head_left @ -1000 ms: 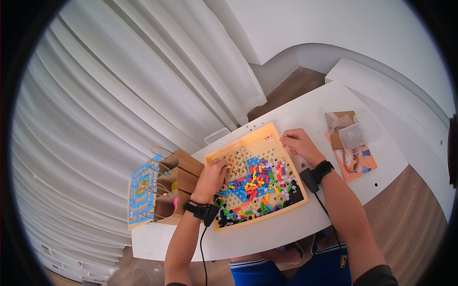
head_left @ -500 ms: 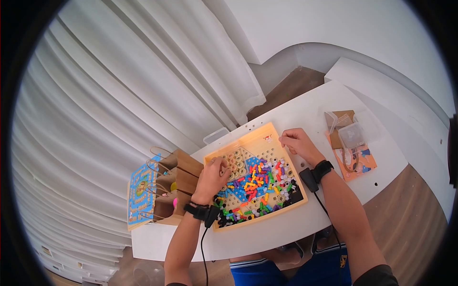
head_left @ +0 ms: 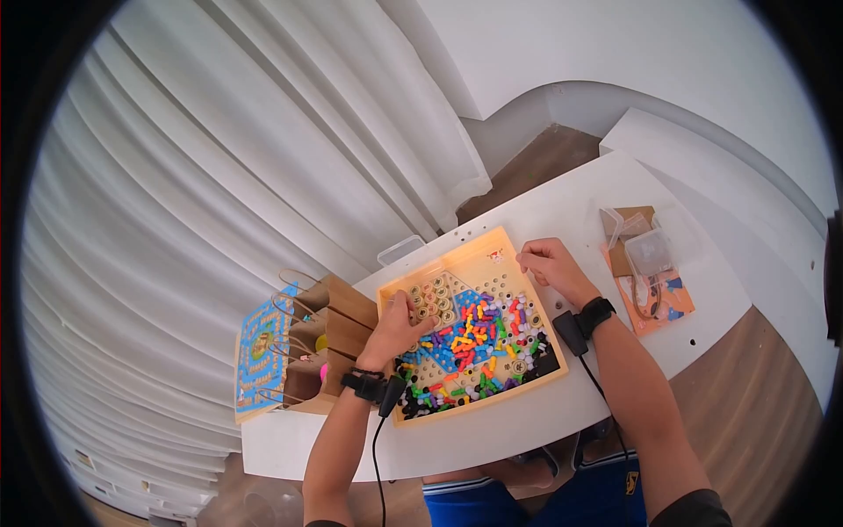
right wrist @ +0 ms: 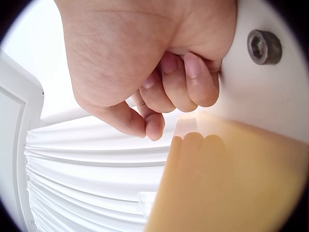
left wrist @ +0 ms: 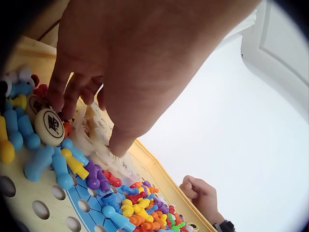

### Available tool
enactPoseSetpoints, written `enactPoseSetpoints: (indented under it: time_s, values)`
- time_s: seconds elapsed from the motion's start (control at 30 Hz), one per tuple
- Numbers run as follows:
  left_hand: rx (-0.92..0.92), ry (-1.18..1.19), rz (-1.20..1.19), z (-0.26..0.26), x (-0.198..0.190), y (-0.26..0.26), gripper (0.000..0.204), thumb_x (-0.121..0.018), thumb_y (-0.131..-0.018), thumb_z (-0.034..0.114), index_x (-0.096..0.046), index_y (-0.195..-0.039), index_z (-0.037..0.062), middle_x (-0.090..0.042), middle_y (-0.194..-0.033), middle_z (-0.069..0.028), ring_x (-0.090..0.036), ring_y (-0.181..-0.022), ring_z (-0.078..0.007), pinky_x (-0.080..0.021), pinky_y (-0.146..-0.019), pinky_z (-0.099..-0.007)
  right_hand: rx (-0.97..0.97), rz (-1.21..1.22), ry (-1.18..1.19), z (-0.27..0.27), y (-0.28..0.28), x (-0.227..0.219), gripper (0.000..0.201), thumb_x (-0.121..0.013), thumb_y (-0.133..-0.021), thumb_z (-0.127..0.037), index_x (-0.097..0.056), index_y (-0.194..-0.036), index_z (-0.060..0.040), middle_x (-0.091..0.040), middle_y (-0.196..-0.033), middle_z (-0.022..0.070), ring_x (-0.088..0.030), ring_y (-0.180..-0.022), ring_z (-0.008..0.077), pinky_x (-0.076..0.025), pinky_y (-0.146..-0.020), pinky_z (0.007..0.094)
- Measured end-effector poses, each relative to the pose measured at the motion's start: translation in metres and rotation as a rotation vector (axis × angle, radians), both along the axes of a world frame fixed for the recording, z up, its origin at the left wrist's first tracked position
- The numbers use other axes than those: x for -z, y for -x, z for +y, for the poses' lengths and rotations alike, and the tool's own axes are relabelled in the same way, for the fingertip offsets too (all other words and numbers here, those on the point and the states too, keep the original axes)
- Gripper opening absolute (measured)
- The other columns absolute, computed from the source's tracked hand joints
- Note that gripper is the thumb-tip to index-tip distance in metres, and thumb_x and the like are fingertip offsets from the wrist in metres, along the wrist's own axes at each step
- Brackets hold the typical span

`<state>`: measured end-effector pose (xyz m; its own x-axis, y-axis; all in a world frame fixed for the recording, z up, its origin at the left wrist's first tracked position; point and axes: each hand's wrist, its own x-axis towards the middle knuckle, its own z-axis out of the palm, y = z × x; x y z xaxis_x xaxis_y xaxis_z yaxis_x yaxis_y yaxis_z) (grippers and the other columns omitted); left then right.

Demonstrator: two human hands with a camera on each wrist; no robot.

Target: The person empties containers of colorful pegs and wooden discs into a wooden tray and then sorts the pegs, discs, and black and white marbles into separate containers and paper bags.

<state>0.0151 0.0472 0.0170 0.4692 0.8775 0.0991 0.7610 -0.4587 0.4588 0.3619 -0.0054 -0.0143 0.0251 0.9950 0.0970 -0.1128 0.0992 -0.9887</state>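
Note:
In the head view my left hand (head_left: 392,334) reaches over the left part of a wooden game tray (head_left: 479,402), fingers and thumb spread. Under it is a clear plastic box of round Chinese chess pieces (head_left: 435,297). The left wrist view shows the thumb (left wrist: 121,141) down at the box and the fingertips beside one loose chess piece (left wrist: 49,126), which leans on the pegs. Colourful plastic pegs (head_left: 479,327) lie heaped across the tray. My right hand (head_left: 551,262) rests by the tray's right edge, fingers curled into the palm, holding nothing.
Brown paper bags (head_left: 338,321) and a blue game board (head_left: 263,347) stand left of the tray. A clear lid (head_left: 400,250) lies behind it. On the right are clear plastic boxes (head_left: 648,250) and an orange sheet (head_left: 674,307). A bolt head (right wrist: 264,47) sits in the white tabletop.
My left hand has turned and spread, its thumb moving right over the chess pieces and its fingers parting from it. My right hand stays in place.

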Motion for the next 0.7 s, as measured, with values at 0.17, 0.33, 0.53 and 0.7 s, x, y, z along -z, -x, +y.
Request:
enactPoseSetpoints:
  time_s: [0.17,0.33,0.53,0.7]
  values:
    - [0.008,0.04,-0.06,0.003,0.002,0.001,0.041,-0.082,-0.089,0.026,-0.049,-0.098,0.0028,-0.051,-0.075,-0.0053,-0.05,-0.068,-0.0173,-0.046,-0.062,-0.0345,0.013,0.0,-0.007,-0.003,0.001,-0.003,0.027,-0.067,-0.097,-0.018,-0.065,-0.074,-0.0042,-0.051,-0.061,-0.0057,-0.038,-0.052,0.003,-0.028,-0.048,0.0247]
    - [-0.029,0.042,-0.074,0.003,-0.001,-0.004,0.038,-0.08,-0.091,0.026,-0.05,-0.097,0.0028,-0.053,-0.075,-0.0055,-0.053,-0.067,-0.0174,-0.046,-0.06,-0.0347,0.002,-0.004,0.001,0.0,0.0,0.0,0.026,-0.067,-0.096,-0.018,-0.066,-0.075,-0.004,-0.051,-0.061,-0.0058,-0.037,-0.051,0.0031,-0.027,-0.048,0.0249]
    - [-0.004,-0.023,-0.044,0.01,0.006,-0.001,0.04,-0.079,-0.093,0.027,-0.049,-0.098,0.0018,-0.054,-0.075,-0.0081,-0.056,-0.066,-0.0182,-0.048,-0.06,-0.0361,0.005,-0.01,0.001,0.0,0.0,0.0,0.026,-0.067,-0.096,-0.019,-0.066,-0.074,-0.0039,-0.052,-0.061,-0.0056,-0.037,-0.051,0.0032,-0.028,-0.048,0.0249]
    - [-0.039,-0.053,-0.176,0.005,0.0,0.001,0.032,-0.076,-0.094,0.024,-0.053,-0.095,0.0012,-0.056,-0.075,-0.0073,-0.056,-0.066,-0.0157,-0.047,-0.06,-0.0344,-0.001,0.0,0.009,0.001,-0.001,0.001,0.026,-0.067,-0.096,-0.019,-0.066,-0.075,-0.0036,-0.053,-0.061,-0.0053,-0.038,-0.051,0.0032,-0.028,-0.048,0.0246]
